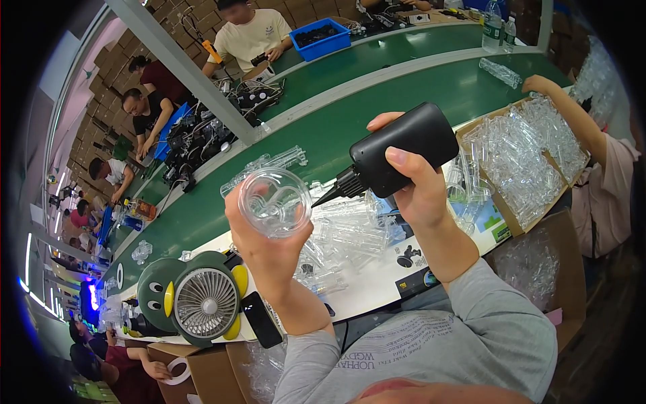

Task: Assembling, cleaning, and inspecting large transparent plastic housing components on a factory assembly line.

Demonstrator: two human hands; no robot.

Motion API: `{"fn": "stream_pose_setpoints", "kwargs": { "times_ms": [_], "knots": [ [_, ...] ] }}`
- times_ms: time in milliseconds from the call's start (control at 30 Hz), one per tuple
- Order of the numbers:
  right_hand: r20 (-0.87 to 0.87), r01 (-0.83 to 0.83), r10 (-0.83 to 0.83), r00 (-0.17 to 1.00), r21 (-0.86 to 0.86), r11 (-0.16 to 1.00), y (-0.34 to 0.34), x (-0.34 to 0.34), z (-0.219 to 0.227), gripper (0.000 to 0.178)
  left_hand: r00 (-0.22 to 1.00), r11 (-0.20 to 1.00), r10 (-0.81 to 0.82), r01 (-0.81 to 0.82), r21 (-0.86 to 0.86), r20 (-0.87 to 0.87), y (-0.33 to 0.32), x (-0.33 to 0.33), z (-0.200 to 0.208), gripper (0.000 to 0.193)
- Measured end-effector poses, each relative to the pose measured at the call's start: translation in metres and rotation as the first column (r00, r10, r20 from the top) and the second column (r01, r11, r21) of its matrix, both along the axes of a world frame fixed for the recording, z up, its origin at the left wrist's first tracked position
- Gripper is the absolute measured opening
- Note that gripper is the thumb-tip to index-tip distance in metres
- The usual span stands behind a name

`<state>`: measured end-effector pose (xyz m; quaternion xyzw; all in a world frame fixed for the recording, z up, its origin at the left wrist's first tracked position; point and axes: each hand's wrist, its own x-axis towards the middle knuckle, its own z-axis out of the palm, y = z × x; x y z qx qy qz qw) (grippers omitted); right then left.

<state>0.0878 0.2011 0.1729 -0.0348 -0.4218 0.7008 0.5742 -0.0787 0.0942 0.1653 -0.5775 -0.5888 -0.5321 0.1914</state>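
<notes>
My left hand (267,259) is closed around a clear plastic piece with a round, cup-like mouth (274,202), tilted so its opening shows. My right hand (425,195) grips a black squeeze bottle (407,149) lying nearly sideways, thumb on its side. The bottle's narrow pointed nozzle (330,196) reaches the right edge of the clear piece's rim; whether it touches cannot be made out. Below and between the hands, a heap of clear plastic parts (350,232) lies on the white bench top.
A cardboard box of clear tubes (518,151) stands at the right, near another person's arm (575,121). At the left are a green penguin-shaped fan (205,303) and a black phone (262,320). Beyond runs a green conveyor belt (323,151) with people across it.
</notes>
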Motion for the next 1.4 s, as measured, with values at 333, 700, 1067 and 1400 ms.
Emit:
{"fn": "stream_pose_setpoints", "kwargs": {
  "times_ms": [333, 700, 1067, 1400],
  "knots": [
    [0.011, -0.037, 0.037, 0.999, 0.003, 0.999, 0.001, 0.0, -0.001, 0.035, 0.999, 0.995, 0.051, -0.052, 0.082, 0.017, 0.002, 0.002, -0.004, 0.067],
    [0.01, 0.001, 0.0, 1.0, -0.02, 1.0, 0.002, 0.003, 0.0, 0.036, 1.0, 1.0, -0.015, 0.015, 0.022, -0.017, 0.002, 0.001, 0.002, 0.06],
    [0.006, 0.0, 0.0, 1.0, -0.013, 1.0, 0.002, 0.002, -0.001, 0.036, 1.0, 1.0, -0.006, 0.006, -0.001, 0.01, 0.002, 0.005, -0.001, 0.06],
    [0.001, 0.023, -0.023, 1.0, 0.011, 1.0, 0.004, 0.003, -0.001, 0.036, 0.996, 1.0, -0.001, 0.004, 0.026, -0.086, 0.0, -0.001, 0.006, 0.053]
  ]
}}
